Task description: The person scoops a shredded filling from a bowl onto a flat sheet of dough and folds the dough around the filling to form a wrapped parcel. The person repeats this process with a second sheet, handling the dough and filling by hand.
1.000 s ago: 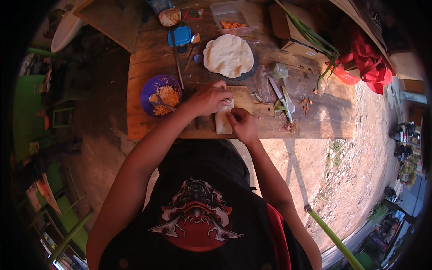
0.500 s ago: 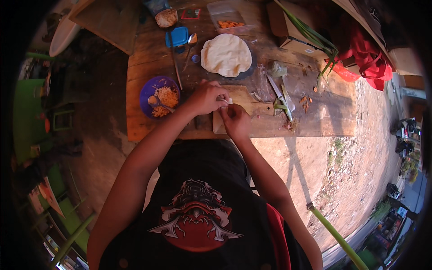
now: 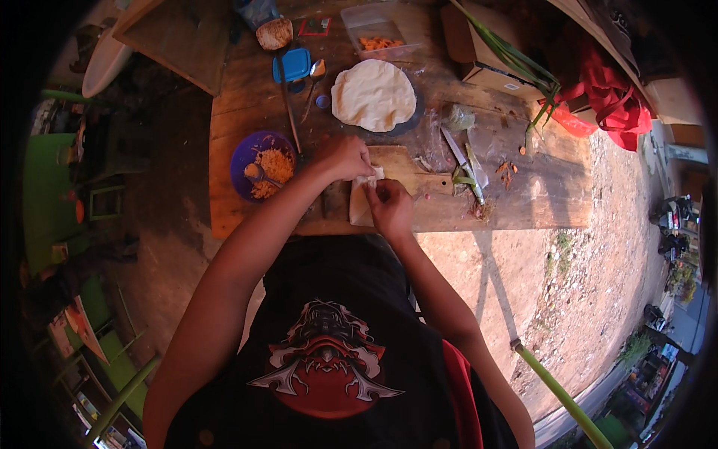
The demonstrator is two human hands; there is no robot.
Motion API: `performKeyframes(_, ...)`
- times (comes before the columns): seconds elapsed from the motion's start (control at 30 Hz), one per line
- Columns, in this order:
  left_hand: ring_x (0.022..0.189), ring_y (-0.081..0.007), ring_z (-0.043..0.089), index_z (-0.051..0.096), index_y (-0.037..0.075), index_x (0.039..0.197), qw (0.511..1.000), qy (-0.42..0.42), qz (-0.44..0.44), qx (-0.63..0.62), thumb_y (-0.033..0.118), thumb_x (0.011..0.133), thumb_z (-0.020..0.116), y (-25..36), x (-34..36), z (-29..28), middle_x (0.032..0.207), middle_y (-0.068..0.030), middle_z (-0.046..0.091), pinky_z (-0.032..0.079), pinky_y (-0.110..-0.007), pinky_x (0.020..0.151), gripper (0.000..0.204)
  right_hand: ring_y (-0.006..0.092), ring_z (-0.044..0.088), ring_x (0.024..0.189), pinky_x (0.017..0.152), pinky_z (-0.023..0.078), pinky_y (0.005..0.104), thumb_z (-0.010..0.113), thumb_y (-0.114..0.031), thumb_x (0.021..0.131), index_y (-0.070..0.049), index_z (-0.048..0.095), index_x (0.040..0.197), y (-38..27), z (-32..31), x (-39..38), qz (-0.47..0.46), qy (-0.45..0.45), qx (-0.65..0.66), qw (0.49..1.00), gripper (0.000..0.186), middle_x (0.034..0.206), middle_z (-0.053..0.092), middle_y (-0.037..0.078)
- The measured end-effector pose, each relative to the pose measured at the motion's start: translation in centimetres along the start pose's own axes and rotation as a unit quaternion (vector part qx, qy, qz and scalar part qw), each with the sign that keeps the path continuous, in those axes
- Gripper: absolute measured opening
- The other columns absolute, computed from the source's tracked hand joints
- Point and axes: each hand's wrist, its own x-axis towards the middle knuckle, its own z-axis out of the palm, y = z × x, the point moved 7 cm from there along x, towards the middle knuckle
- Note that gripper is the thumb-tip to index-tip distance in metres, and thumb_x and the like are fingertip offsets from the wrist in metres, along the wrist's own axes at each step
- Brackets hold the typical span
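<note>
My left hand (image 3: 344,158) and my right hand (image 3: 387,208) meet over a wooden cutting board (image 3: 419,180), their fingertips closed on a small pale folded piece of pastry wrapper (image 3: 376,174). Beyond them lies a stack of thin round wrappers (image 3: 374,93) on a dark round base. Left of my hands is a purple bowl (image 3: 241,150) of shredded orange-and-pale filling (image 3: 273,166) with a spoon in it. Right of the board lie a knife (image 3: 456,150), plastic bags (image 3: 457,117) and green scraps (image 3: 464,179).
At the back stand a clear container (image 3: 404,48) of orange pieces, a blue lid (image 3: 295,63) and long utensils (image 3: 290,120). A cardboard box (image 3: 479,63), long green leaves (image 3: 516,63) and red bags (image 3: 613,112) fill the back right. Parked motorbikes (image 3: 669,213) show far right.
The long pale strip seen earlier between my hands now shows as a shorter folded piece under my fingertips. Both hands have shifted slightly leftward, and the view has shifted a little.
</note>
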Motion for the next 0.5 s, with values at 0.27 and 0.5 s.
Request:
performKeyframes(0.27,0.076,-0.0230,0.076,0.082,0.008,0.093,0.997,0.032,0.002,-0.072,0.030,0.083,0.085,-2.4,2.0,2.0,0.085,-0.0118,0.079,0.059,-0.039,0.074,0.024,0.0327,0.075,0.076,0.072,0.058,0.0424,0.081,-0.029,0.090,0.001,0.076,0.093,0.7,0.0,1.6,0.039,-0.030,0.041,0.998,0.030,0.080,0.076,0.018)
performKeyframes(0.5,0.087,-0.0266,0.077,0.082,0.008,0.096,0.997,0.047,0.012,-0.068,0.031,0.083,0.085,-2.1,1.9,1.6,0.091,-0.0126,0.080,0.059,-0.040,0.079,0.026,0.0195,0.074,0.074,0.070,0.056,0.0354,0.081,-0.026,0.090,0.003,0.077,0.096,2.4,0.3,3.0,0.060,-0.063,0.080,0.993,0.030,0.082,0.078,0.015)
